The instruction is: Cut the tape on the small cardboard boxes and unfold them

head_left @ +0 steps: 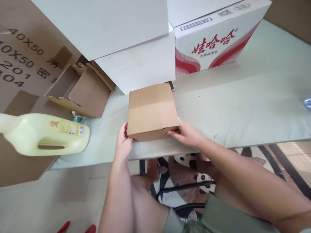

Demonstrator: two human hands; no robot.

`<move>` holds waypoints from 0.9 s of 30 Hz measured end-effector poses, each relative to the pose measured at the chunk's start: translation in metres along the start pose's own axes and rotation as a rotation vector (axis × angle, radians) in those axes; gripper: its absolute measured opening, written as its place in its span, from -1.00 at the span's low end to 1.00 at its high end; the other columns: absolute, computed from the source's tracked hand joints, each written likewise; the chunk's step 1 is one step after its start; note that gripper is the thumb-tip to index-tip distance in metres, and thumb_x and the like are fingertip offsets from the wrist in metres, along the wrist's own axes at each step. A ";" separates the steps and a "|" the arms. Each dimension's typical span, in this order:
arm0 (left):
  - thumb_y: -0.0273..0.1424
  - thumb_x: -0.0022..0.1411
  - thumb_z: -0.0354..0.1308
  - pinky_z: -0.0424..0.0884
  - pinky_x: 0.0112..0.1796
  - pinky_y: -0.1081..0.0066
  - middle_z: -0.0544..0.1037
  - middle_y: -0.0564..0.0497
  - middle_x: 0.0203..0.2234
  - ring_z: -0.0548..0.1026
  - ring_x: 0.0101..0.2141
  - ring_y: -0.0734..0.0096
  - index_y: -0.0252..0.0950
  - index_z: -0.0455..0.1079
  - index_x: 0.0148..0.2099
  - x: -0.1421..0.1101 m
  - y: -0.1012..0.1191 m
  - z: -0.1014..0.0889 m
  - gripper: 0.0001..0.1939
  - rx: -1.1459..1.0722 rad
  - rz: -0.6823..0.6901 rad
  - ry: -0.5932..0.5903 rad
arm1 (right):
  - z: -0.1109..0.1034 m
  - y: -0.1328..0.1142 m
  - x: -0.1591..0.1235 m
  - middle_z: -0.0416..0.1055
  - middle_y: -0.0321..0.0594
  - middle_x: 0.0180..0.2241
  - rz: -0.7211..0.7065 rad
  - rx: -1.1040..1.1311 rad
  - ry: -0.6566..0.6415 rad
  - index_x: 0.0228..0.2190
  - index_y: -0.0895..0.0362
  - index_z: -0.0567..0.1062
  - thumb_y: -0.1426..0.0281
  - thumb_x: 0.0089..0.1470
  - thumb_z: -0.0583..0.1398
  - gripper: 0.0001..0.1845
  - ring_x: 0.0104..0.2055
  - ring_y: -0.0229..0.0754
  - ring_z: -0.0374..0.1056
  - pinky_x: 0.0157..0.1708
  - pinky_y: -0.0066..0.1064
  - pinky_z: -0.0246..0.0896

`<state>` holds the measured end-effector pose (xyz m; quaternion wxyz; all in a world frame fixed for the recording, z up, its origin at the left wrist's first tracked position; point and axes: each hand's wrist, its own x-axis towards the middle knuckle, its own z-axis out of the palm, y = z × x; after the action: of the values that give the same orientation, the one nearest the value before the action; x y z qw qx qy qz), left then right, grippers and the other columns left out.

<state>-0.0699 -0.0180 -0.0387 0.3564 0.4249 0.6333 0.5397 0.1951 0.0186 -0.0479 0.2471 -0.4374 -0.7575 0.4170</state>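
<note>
A small brown cardboard box (152,106) with a closed top sits near the front edge of the cloth-covered table (209,106). My left hand (123,144) grips its near left corner, the fingers partly hidden behind the side. At the near right corner my right hand (186,132) holds the box too, thumb on the front face and fingers along the right side. A dark slit shows at the front right, by the right thumb. Behind the box, a dark flat object (171,85) is mostly hidden.
White boxes (138,61) stand stacked behind, beside a red-and-white water carton (211,48). To the left are an open cardboard box (89,87), a pale yellow jug (65,134) and a large printed carton (21,64). A clear blue-tinted item (308,103) lies at the far right.
</note>
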 end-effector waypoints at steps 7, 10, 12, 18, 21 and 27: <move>-0.67 -0.06 0.16 0.41 0.05 0.31 0.56 -0.04 -0.02 0.50 0.02 0.23 -0.22 0.47 -0.02 -0.003 0.007 0.006 -0.48 0.029 0.001 0.056 | 0.000 -0.001 0.001 0.58 -0.10 -0.18 -0.051 0.002 0.001 -0.10 0.06 0.39 0.37 0.17 0.19 -0.76 -0.17 0.00 0.52 -0.25 -0.21 0.41; -0.68 -0.08 0.11 0.42 0.03 0.34 0.59 -0.03 -0.06 0.51 -0.01 0.26 -0.24 0.50 -0.05 -0.001 0.003 0.005 -0.49 0.035 -0.008 0.072 | 0.000 -0.002 0.001 0.58 -0.08 -0.17 -0.033 -0.010 -0.016 -0.10 0.08 0.40 0.38 0.17 0.19 -0.76 -0.15 0.01 0.52 -0.23 -0.21 0.40; -0.66 -0.07 0.09 0.40 0.05 0.33 0.61 -0.04 -0.07 0.51 0.00 0.26 -0.27 0.51 -0.06 0.001 -0.002 0.003 -0.51 0.037 -0.025 0.080 | 0.000 -0.003 0.001 0.57 -0.05 -0.16 -0.034 -0.026 -0.019 -0.10 0.10 0.41 0.38 0.17 0.19 -0.77 -0.14 0.03 0.51 -0.22 -0.19 0.39; -0.51 0.04 0.15 0.41 0.02 0.29 0.62 -0.08 -0.12 0.52 -0.03 0.22 -0.33 0.54 -0.05 0.004 -0.012 -0.003 -0.61 0.026 -0.070 0.047 | 0.001 -0.003 0.001 0.56 -0.03 -0.16 -0.048 -0.107 -0.035 -0.12 0.11 0.43 0.36 0.19 0.17 -0.79 -0.16 0.04 0.50 -0.24 -0.18 0.37; -0.50 0.03 0.15 0.42 0.00 0.28 0.63 -0.07 -0.20 0.53 -0.05 0.20 -0.31 0.55 -0.09 0.004 -0.011 -0.003 -0.65 0.051 -0.069 0.053 | 0.002 -0.002 0.001 0.55 -0.07 -0.17 -0.070 -0.128 -0.029 -0.13 0.08 0.44 0.35 0.20 0.17 -0.80 -0.18 0.01 0.49 -0.26 -0.21 0.37; -0.57 -0.01 0.06 0.35 0.11 0.19 0.63 -0.07 -0.16 0.51 -0.02 0.17 -0.30 0.55 -0.08 0.007 -0.016 -0.003 -0.57 0.126 -0.021 0.085 | 0.004 -0.002 0.002 0.54 -0.06 -0.15 -0.067 -0.136 -0.028 -0.13 0.09 0.45 0.35 0.19 0.16 -0.80 -0.16 0.02 0.49 -0.25 -0.20 0.36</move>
<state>-0.0773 -0.0137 -0.0544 0.3075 0.4167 0.6851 0.5123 0.1906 0.0182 -0.0480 0.2202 -0.4215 -0.8016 0.3622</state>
